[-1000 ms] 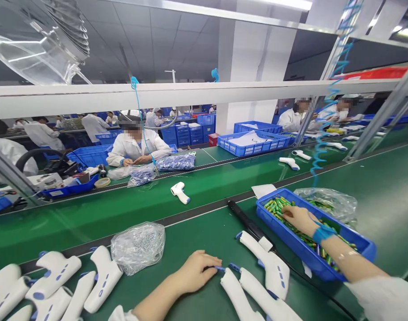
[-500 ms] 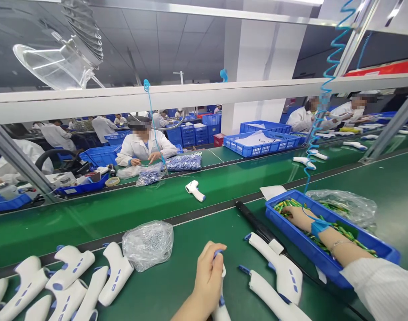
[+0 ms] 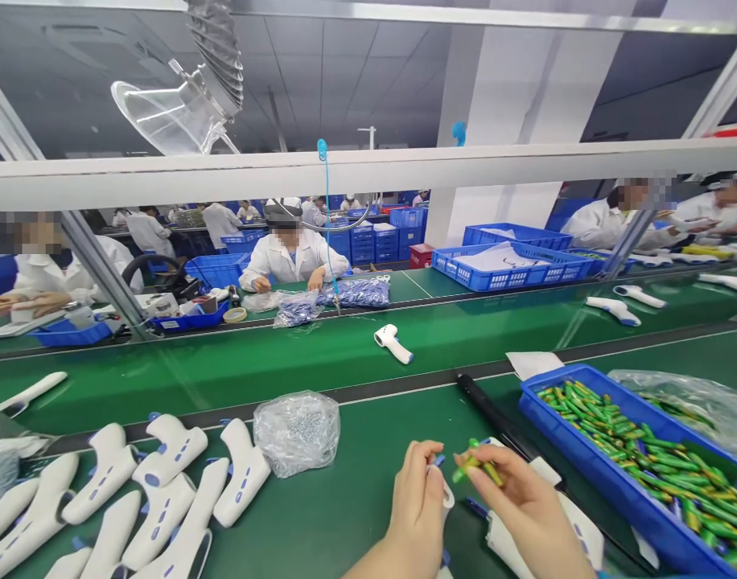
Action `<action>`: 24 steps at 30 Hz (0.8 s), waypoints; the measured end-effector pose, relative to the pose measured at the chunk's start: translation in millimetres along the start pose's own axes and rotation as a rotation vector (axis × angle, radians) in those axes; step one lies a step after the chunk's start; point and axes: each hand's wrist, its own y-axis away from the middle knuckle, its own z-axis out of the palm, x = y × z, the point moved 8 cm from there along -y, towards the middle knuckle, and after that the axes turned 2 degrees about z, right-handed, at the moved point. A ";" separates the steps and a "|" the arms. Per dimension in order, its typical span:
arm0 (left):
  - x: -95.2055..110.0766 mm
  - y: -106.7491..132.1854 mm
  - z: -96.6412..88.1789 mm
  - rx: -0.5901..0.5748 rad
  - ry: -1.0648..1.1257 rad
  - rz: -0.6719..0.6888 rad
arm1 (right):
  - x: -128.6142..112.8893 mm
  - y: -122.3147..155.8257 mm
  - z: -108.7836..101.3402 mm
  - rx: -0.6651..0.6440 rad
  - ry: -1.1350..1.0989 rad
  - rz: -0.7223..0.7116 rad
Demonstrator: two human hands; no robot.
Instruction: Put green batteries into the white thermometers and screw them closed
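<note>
My left hand (image 3: 412,511) is closed around a white infrared thermometer gun (image 3: 448,497), which my fingers mostly hide; a blue part shows at its top. Close to its right, my right hand (image 3: 529,508) pinches a few green-and-yellow batteries (image 3: 475,465) between thumb and fingers. Behind and below that hand lie more white thermometer guns (image 3: 579,527), partly covered by it. A blue bin (image 3: 541,402) to the right holds a heap of the same batteries (image 3: 640,450).
Several white thermometer guns (image 3: 241,474) lie at the left beside a clear plastic bag (image 3: 297,434). A black rod-like tool (image 3: 486,410) with a cable lies left of the bin. Beyond, a single thermometer gun (image 3: 394,344) sits on the green belt (image 3: 272,354). Co-workers sit across it.
My right hand has come out of the blue bin with batteries and moved left, close to my left hand. The view has turned slightly. My left hand still holds the thermometer gun.
</note>
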 end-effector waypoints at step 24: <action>10.6 2.4 -6.0 0.032 0.194 -0.062 | -18.1 17.1 24.5 -0.039 0.288 -0.256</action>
